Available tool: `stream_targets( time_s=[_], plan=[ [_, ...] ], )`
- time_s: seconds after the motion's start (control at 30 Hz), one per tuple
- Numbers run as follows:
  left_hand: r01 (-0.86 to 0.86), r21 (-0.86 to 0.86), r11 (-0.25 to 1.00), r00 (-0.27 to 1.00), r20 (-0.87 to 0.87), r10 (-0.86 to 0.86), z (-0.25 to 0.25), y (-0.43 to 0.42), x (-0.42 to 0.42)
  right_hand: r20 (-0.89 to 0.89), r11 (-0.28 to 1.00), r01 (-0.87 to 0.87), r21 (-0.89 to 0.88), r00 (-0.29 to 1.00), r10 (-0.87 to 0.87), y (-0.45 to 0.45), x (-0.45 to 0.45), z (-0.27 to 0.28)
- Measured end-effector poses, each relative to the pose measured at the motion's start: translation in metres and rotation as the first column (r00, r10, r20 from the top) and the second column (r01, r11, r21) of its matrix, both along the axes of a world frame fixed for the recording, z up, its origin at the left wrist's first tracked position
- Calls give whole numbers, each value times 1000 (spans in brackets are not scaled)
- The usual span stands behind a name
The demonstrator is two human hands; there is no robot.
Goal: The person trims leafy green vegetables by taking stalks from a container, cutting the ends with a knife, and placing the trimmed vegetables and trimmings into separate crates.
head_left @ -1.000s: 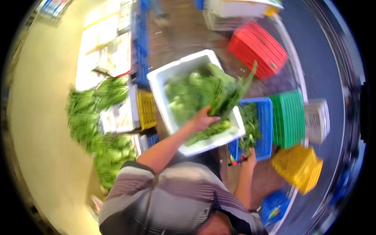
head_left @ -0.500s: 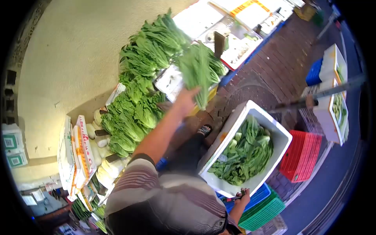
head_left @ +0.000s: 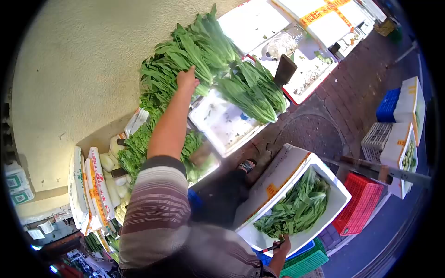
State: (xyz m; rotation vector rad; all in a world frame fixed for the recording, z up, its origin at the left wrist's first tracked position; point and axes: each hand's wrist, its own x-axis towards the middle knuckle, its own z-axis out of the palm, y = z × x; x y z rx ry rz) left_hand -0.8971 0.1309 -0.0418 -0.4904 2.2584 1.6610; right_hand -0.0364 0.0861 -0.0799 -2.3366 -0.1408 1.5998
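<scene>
My left hand (head_left: 187, 80) reaches to the heap of long-leaved lettuce (head_left: 197, 48) by the wall. Its fingers curl at the stalk end of a bunch, partly hidden by leaves. Right of it, more lettuce bunches (head_left: 255, 88) lie on a white foam tray (head_left: 222, 144). Down at the right, my right hand (head_left: 282, 246) is closed around a slim black and red tool (head_left: 270, 249), its kind unclear. That hand is at the near rim of a tilted white foam box (head_left: 339, 197) holding loose leafy greens (head_left: 296, 206).
White radishes (head_left: 112, 185) and upright foam lids (head_left: 98, 185) stand at left. Foam trays (head_left: 250, 23) run along the top. Red (head_left: 354, 204) and green crates (head_left: 306, 263) flank the foam box. A metal bar (head_left: 384, 172) crosses at right.
My left hand has moved left with the lettuce bunch, from above the foam tray to the heap by the wall. My right hand stays by the box; the view has shifted slightly.
</scene>
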Motion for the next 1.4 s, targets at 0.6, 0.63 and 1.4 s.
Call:
stream_targets(
  time_s=[0.6,0.63,1.4],
  plan=[
    [-261,505,823,939,332,94,-72,-19,45,-54,995,-91,37,994,93,37,-40,-3],
    [-235,467,853,948,305,94,-68,-18,37,-56,994,-98,41,993,100,40,-44,-4],
    [541,-726,425,670,68,-739,-46,6,-123,32,984,-169,-56,985,171,25,-81,1]
  ],
)
